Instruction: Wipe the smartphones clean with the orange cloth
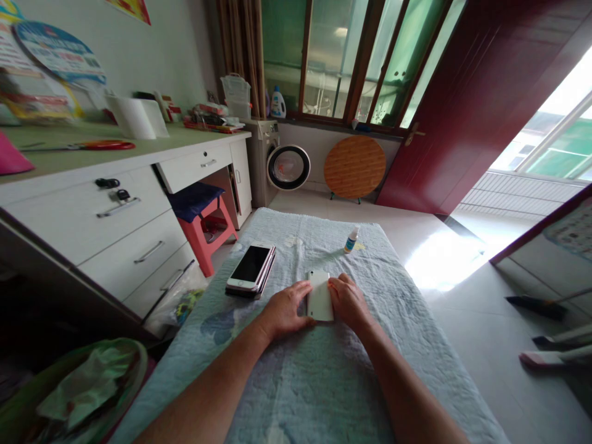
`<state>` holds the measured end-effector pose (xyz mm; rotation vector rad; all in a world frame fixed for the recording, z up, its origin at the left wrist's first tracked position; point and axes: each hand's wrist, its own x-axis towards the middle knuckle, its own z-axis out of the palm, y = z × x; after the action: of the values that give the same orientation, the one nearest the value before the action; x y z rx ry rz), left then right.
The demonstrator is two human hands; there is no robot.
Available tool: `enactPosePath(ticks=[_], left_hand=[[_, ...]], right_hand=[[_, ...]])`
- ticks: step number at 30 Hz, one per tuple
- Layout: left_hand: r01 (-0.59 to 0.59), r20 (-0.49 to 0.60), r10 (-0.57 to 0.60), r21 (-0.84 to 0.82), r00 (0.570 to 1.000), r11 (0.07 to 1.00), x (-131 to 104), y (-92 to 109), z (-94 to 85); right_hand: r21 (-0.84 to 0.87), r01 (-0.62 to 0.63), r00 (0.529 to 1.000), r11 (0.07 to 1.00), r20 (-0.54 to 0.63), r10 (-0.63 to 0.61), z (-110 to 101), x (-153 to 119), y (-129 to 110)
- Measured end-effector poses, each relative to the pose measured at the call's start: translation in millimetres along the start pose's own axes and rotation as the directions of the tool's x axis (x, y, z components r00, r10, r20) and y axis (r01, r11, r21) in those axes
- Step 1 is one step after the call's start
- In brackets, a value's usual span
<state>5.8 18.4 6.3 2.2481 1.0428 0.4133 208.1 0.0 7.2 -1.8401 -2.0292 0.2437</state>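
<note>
A white phone [320,298] lies back side up on the cloth, its camera corner at the far left. My left hand [289,309] grips its left edge, the thumb near the bottom corner. On the opposite edge my right hand [348,301] presses with its fingers curled in. Left of my hands sits a stack of phones [251,269], the top one white with a dark screen facing up. Beyond my right hand stands a small spray bottle [351,241] with a blue label and a clear cap.
A pale blue quilted cloth [324,382] covers the table. To the left are a white desk [129,228], a red stool [208,228] and a waste bin [139,364]. A washing machine [263,148] with its door open and a round wooden tabletop [354,165] stand beyond.
</note>
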Motion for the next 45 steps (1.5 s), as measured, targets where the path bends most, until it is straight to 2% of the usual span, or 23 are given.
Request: enactPosePath(ticks=[3, 9, 17, 26, 33, 37, 40, 45], left_hand=[[-0.008, -0.005, 0.008, -0.009, 1.0, 1.0, 0.1, -0.8, 0.7], [-0.012, -0.017, 0.011, -0.039, 1.0, 0.999, -0.1, -1.0, 1.2], [0.002, -0.004, -0.002, -0.007, 1.0, 1.0, -0.1, 0.8, 0.0], [0.0, 0.007, 0.0, -0.007, 1.0, 1.0, -0.1, 0.4, -1.1], [-0.031, -0.038, 0.029, -0.047, 0.999, 0.998, 0.1, -2.3, 1.9], [-0.047, -0.049, 0.044, -0.065, 0.998, 0.997, 0.1, -0.8, 1.5], [-0.018, -0.03, 0.017, -0.042, 0.999, 0.999, -0.3, 1.0, 0.5], [0.0, -0.023, -0.001, -0.023, 1.0, 1.0, -0.9, 2.6, -0.7]], right_hand=[[0.032, 0.005, 0.999, 0.999, -0.037, -0.004, 4.6, 4.0, 2.2], [0.112, 0.007, 0.981, 0.994, -0.192, 0.014, 9.5, 6.0, 5.1], [0.047, -0.011, 1.0, 0.999, -0.024, 0.012, 6.6, 3.5, 0.7], [0.04, 0.135, 0.987, 0.99, 0.086, -0.139, -7.5, -11.0, -11.8], [-0.002, 0.201, 0.979, 0.98, 0.016, -0.201, 3.2, -6.0, -18.4], [-0.066, 0.157, 0.986, 0.985, -0.05, -0.16, 10.5, 2.2, -12.8], [-0.097, 0.112, 0.989, 0.989, -0.09, -0.121, 14.0, 6.3, -6.1], [-0.054, 0.04, 0.994, 0.998, -0.102, -0.045, 16.6, 8.9, 1.4]])
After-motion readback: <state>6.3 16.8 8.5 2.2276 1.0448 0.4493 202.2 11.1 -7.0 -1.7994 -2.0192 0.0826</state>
